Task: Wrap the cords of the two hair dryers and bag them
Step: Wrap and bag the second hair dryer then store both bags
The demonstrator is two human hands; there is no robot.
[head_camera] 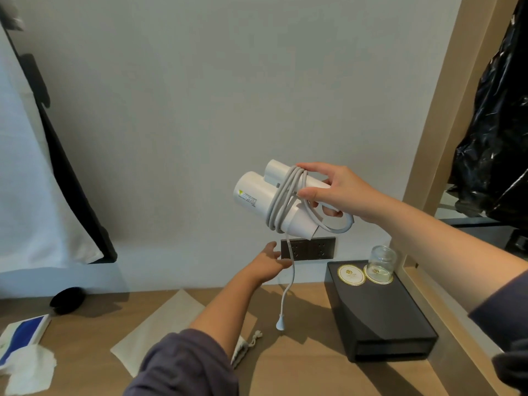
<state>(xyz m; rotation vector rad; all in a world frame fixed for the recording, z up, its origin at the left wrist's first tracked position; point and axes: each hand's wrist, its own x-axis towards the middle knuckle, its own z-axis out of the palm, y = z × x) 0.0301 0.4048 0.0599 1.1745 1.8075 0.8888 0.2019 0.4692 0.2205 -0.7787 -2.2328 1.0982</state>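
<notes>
Hair dryer (254, 195): rigid smooth plastic, probably light; held above worktop (300, 367), right hand (337, 192) fingers (311, 167) curled over its coils. Cord (292, 270): limp tail dangling; left hand (268, 264) spread just beside it, the likely place to take hold.

place: hotel room | evidence: crested coasters (351, 275), glass (382, 260) on black box (380, 318), wooden desk (300, 367), wall sockets (320, 248)

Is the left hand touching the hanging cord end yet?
Cannot tell. In the head view the left hand overlaps the cord where it hangs from the hair dryer, but this single angle shows neither contact nor a gap.
</notes>
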